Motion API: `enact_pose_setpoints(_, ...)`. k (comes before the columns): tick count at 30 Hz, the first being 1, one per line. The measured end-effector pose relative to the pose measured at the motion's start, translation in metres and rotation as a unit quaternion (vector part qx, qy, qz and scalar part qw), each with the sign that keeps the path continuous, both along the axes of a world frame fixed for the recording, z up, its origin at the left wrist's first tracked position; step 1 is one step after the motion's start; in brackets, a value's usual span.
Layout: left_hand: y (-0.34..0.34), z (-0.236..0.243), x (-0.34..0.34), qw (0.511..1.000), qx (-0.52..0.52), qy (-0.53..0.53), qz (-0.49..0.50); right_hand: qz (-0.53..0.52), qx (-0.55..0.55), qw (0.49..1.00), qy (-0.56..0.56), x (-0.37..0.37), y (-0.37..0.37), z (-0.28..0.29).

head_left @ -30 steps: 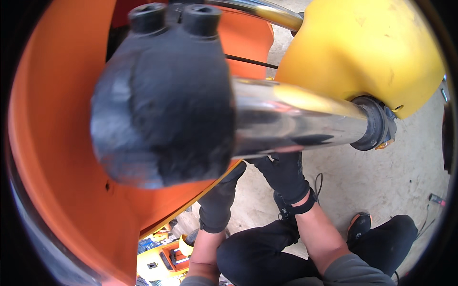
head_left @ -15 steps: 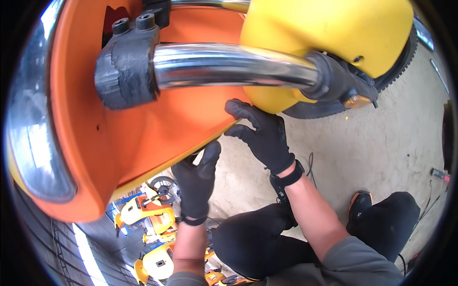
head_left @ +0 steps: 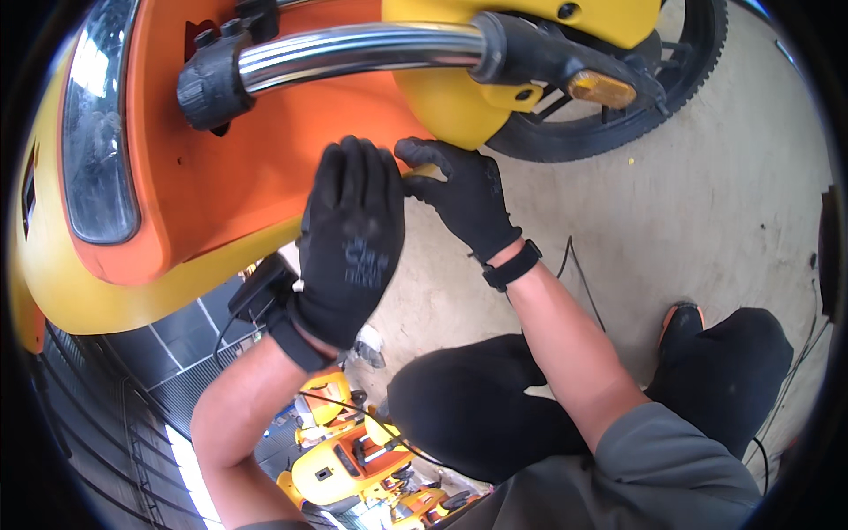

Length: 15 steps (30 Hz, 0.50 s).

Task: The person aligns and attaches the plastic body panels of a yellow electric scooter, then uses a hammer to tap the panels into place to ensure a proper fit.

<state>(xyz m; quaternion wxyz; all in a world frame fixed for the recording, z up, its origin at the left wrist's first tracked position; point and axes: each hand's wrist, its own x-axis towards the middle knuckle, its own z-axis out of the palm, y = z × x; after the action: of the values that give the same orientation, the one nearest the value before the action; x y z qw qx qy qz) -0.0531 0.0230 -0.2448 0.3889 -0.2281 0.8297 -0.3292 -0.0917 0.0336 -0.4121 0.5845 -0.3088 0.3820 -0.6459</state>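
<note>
Our left hand [head_left: 353, 234], in a black glove, is open, fingers straight and together, its back toward us, in front of the orange body panel [head_left: 256, 190]; we cannot tell whether it touches. Our gloved right hand [head_left: 464, 193] has forefinger and thumb on either side of the panel's yellow edge [head_left: 426, 169], though we cannot tell whether they pinch it. Beyond are the chrome fork tube [head_left: 362, 51], yellow mudguard [head_left: 450, 115] and black wheel [head_left: 565, 148], then concrete floor [head_left: 707, 230].

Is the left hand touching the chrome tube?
No: a stretch of orange panel shows between the left hand's fingertips and the chrome tube.
</note>
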Motion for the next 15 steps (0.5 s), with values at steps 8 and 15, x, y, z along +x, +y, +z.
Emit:
enact_pose_setpoints(8,-0.009,-0.006,-0.006,0.998,-0.025,-0.060,0.004,-0.045,0.163,0.979,-0.116,0.032,0.031,-0.011)
enact_pose_setpoints(15,-0.011,-0.010,-0.019,0.998,-0.021,-0.051,0.022,0.178,0.169,0.554,-0.796,0.087,0.038,-0.030)
